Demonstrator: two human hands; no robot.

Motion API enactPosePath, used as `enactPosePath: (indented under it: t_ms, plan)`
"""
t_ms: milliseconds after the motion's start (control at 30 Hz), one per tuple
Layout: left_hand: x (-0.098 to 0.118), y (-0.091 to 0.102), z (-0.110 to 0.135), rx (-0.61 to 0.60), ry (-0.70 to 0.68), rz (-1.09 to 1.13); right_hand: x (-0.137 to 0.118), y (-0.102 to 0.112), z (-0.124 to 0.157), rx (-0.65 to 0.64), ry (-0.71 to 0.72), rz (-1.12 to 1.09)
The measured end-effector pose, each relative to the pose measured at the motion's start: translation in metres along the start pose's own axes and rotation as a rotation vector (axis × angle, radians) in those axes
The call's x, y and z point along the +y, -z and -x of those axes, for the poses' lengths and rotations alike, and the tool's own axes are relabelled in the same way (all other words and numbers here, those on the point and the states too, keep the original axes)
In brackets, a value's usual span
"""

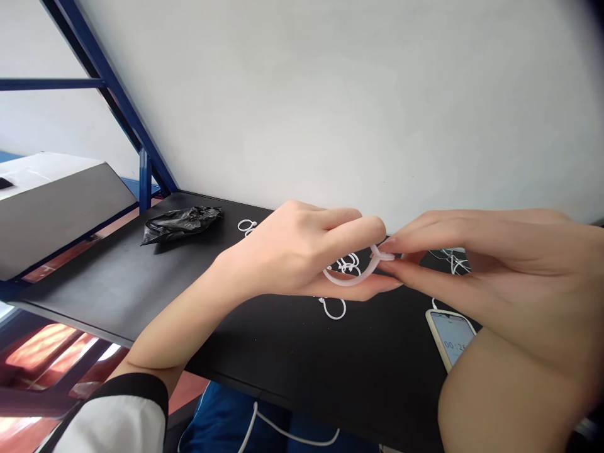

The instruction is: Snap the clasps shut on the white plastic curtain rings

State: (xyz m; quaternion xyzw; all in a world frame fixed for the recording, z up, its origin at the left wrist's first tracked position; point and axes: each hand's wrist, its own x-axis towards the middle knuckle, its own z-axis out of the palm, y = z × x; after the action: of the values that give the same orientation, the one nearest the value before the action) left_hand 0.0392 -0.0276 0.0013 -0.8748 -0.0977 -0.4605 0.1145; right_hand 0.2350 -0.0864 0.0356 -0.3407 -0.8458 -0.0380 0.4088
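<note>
A white plastic ring (pixel 352 279) with a small clasp-like end is held up above the black table. My left hand (pixel 302 251) is closed around its left side, the fingers curled over it. At the clasp end, my right hand (pixel 438 251) pinches the ring between thumb and finger. Behind and below my left hand lie several more white rings (pixel 349 263), partly hidden by it. One loose ring (pixel 335 309) rests on the table just beneath my hands, and others (pixel 246 225) show past my left wrist.
A crumpled black plastic bag (pixel 184 223) lies on the left of the black table (pixel 292 352). At the right, a phone (pixel 450 336) showing a timer sits partly behind my right arm, near a tangle of white strands (pixel 455 261). A blue metal frame (pixel 117 107) stands at left.
</note>
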Motion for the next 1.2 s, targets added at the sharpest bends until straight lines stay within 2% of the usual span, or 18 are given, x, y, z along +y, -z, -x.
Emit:
enactPosePath:
  t_ms: [500,967,1200]
  plan:
    - [0.0009,0.0008,-0.0009,-0.040,0.027,-0.040,-0.0007,-0.0001,0.0006,-0.008,-0.036,-0.003]
    - [-0.0012,0.0007,0.0001,-0.032,0.032,0.046,0.0008,-0.0014,0.0001,-0.008,-0.028,-0.013]
    - [-0.0030,0.0052,-0.0008,-0.133,0.148,0.189,0.0040,-0.0031,0.0004,0.005,-0.034,-0.011]
